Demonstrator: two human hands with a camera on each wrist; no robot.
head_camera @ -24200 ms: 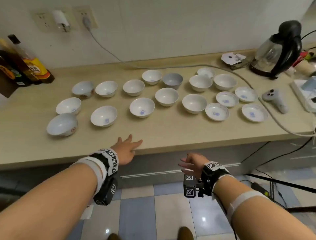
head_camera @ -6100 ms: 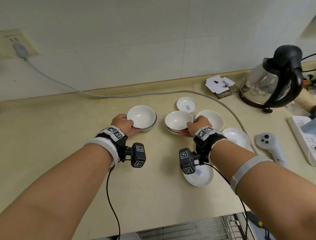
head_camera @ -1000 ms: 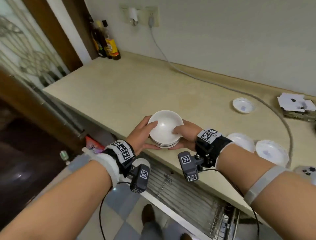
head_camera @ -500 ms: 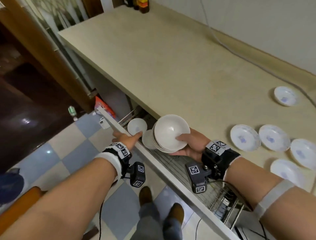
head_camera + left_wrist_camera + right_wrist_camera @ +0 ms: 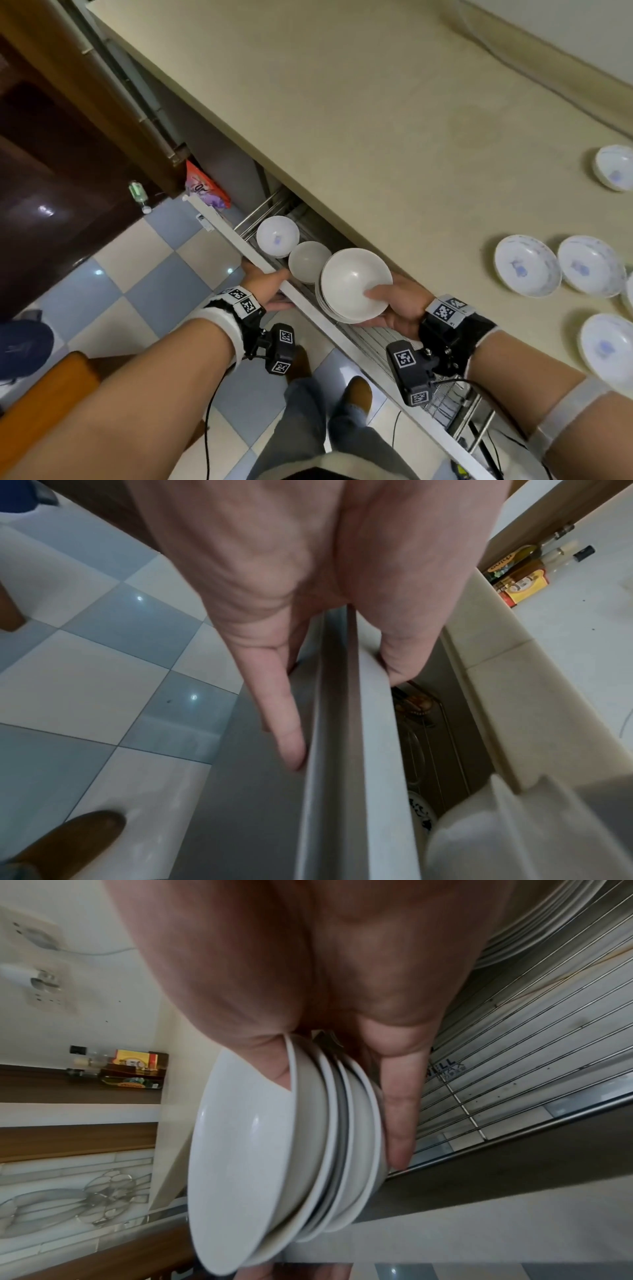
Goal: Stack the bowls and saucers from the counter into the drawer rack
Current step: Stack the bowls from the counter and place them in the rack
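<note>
My right hand (image 5: 383, 305) grips a stack of several white bowls (image 5: 352, 284), thumb inside the top bowl's rim and fingers under the stack (image 5: 274, 1150), held tilted above the wire drawer rack (image 5: 376, 346). My left hand (image 5: 270, 284) holds the white front panel of the drawer (image 5: 308, 308), thumb on the inner side and fingers on the outer face (image 5: 342, 723). Two bowl stacks (image 5: 278, 235) (image 5: 308, 261) stand in the rack's left end. Several blue-patterned saucers (image 5: 527, 264) lie on the beige counter (image 5: 342, 120) to the right.
Bottles (image 5: 520, 572) stand at the counter's far end. A grey cable (image 5: 534, 68) runs along the wall. Below lie a blue-and-white tiled floor (image 5: 154, 291), my shoes, an orange stool (image 5: 44, 387) at left and a wooden door frame (image 5: 85, 85).
My left hand let go of the bowl stack and took hold of the drawer front. My right hand carried the stack down from the counter edge over the open rack.
</note>
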